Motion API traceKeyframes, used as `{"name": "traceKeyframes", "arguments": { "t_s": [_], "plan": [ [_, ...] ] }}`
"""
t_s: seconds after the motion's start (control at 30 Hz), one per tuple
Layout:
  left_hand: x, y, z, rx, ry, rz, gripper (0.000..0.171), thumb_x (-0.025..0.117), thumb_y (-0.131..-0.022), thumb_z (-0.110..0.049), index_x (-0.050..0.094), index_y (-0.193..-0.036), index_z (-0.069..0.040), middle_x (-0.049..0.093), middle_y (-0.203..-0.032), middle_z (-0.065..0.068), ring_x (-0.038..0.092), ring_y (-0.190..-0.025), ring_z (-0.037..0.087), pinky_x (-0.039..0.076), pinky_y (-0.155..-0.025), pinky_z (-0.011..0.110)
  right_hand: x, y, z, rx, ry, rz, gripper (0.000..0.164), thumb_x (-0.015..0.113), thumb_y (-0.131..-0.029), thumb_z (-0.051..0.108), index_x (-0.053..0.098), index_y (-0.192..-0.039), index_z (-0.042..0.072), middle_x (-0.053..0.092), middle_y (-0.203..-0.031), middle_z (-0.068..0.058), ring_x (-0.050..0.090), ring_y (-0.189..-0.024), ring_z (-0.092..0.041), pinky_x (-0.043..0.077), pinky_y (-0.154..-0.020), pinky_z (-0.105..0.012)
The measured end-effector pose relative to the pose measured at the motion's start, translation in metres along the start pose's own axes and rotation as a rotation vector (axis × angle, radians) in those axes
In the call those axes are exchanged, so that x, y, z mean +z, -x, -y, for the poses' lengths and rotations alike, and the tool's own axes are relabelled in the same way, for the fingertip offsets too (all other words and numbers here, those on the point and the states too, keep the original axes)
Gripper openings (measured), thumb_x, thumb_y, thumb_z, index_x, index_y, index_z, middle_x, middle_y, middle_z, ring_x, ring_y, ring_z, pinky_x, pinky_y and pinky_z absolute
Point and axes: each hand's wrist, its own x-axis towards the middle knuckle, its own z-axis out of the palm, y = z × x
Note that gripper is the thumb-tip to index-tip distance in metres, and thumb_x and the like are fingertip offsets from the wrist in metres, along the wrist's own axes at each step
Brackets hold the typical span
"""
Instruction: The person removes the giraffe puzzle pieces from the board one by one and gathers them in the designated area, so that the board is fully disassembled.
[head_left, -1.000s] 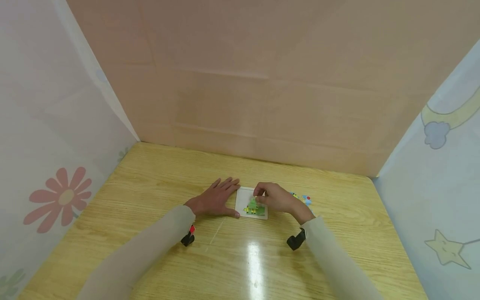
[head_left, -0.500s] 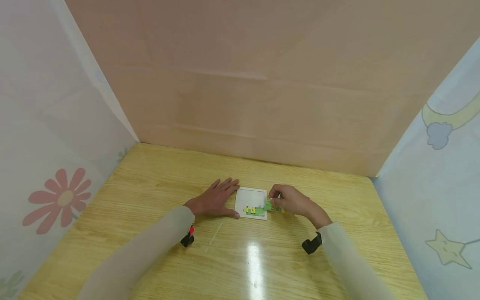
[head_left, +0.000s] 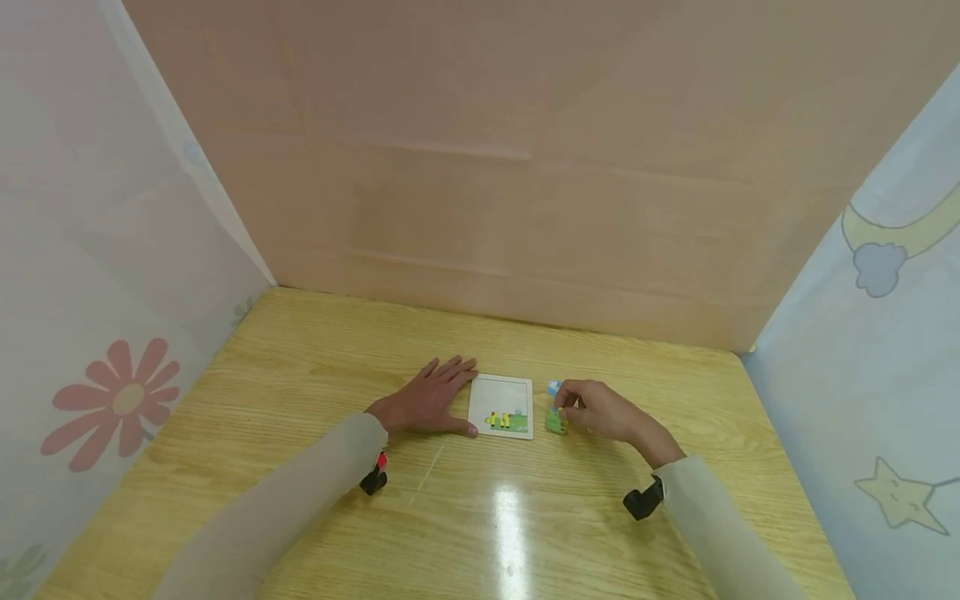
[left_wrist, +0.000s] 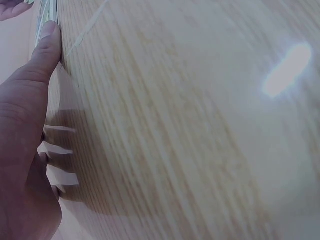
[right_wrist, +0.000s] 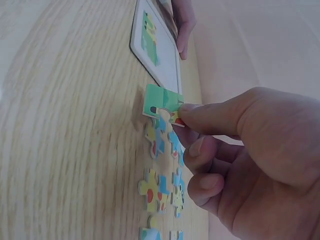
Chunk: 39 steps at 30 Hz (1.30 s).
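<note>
A white puzzle tray (head_left: 498, 392) lies on the table, with joined green and yellow pieces (head_left: 513, 422) along the bottom of its inside. My left hand (head_left: 423, 404) rests spread at the tray's left edge; in the left wrist view its thumb (left_wrist: 42, 57) touches the rim. Just right of the tray, my right hand (head_left: 603, 412) pinches a green puzzle piece (right_wrist: 161, 100) between thumb and forefinger. In the right wrist view that piece appears tilted, close to the tray's corner. My fingers hide part of its yellow and red edge.
Several loose puzzle pieces (right_wrist: 152, 190) in yellow, blue and red lie in rows by my right hand, mostly covered by it in the head view. A tan screen (head_left: 480, 192) stands behind the wooden table (head_left: 360, 333), with patterned cloth panels at both sides.
My right hand has moved right from over the tray, carrying the green puzzle piece off it and down beside the loose pieces. My left hand has stayed at the tray's edge.
</note>
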Motion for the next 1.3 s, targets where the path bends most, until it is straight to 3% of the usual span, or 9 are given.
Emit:
{"name": "traceKeyframes", "arguments": {
  "t_s": [0.3, 0.8, 1.03, 1.3],
  "plan": [
    [-0.004, 0.001, -0.002, 0.003, 0.004, 0.01, 0.107, 0.07, -0.092, -0.071, 0.028, -0.17, -0.01, 0.018, -0.181, 0.008, 0.013, -0.17, 0.034, 0.009, -0.136, 0.063, 0.002, 0.005, -0.007, -0.013, 0.055, 0.008, 0.005, 0.064, -0.106, 0.01, 0.069, -0.107, 0.009, 0.069, -0.1, -0.002, 0.058, -0.086, -0.014, 0.049, -0.071, -0.024],
    [-0.002, 0.0, 0.0, -0.005, -0.016, 0.014, 0.109, 0.066, -0.092, -0.075, 0.024, -0.171, -0.013, 0.016, -0.182, 0.005, 0.01, -0.17, 0.031, 0.007, -0.138, 0.06, 0.005, 0.007, -0.008, -0.052, 0.065, 0.035, 0.005, 0.066, -0.105, 0.011, 0.07, -0.107, 0.009, 0.069, -0.103, -0.002, 0.059, -0.091, -0.011, 0.051, -0.076, -0.023],
    [-0.002, 0.0, 0.0, -0.003, 0.006, 0.016, 0.109, 0.067, -0.093, -0.073, 0.023, -0.172, -0.013, 0.016, -0.182, 0.006, 0.008, -0.17, 0.031, 0.005, -0.138, 0.059, 0.003, 0.008, 0.001, -0.011, 0.065, 0.007, 0.01, 0.064, -0.106, 0.013, 0.07, -0.112, 0.008, 0.069, -0.103, -0.003, 0.059, -0.085, -0.013, 0.05, -0.08, -0.04],
    [0.0, -0.001, 0.002, -0.002, 0.006, 0.019, 0.11, 0.067, -0.092, -0.075, 0.023, -0.172, -0.014, 0.016, -0.182, 0.005, 0.009, -0.17, 0.031, 0.005, -0.138, 0.059, 0.005, 0.002, 0.0, -0.021, 0.055, 0.003, 0.013, 0.062, -0.105, 0.01, 0.07, -0.114, 0.004, 0.071, -0.103, -0.006, 0.055, -0.078, -0.013, 0.044, -0.069, -0.023]
  ]
}}
